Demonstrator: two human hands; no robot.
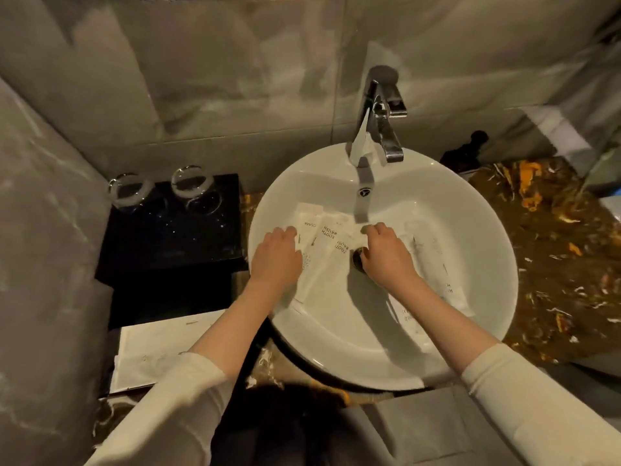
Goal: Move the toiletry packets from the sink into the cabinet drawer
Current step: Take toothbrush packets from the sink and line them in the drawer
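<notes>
Two glasses (161, 190) on bench at left, left hand (276, 260) palm down, fingers curled onto comb packet (307, 230), toothbrush packets (327, 240) in white sink (470, 331), right hand (386, 257) curled, grip unclear, forearms reaching forward.

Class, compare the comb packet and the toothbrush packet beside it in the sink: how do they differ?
The comb packet reads COMB and lies furthest left, partly under the left hand; the toothbrush packet reads TOOTH BRUSH, lies nearer the drain and tilts more. Both are long white packets lying flat in the sink.
</notes>
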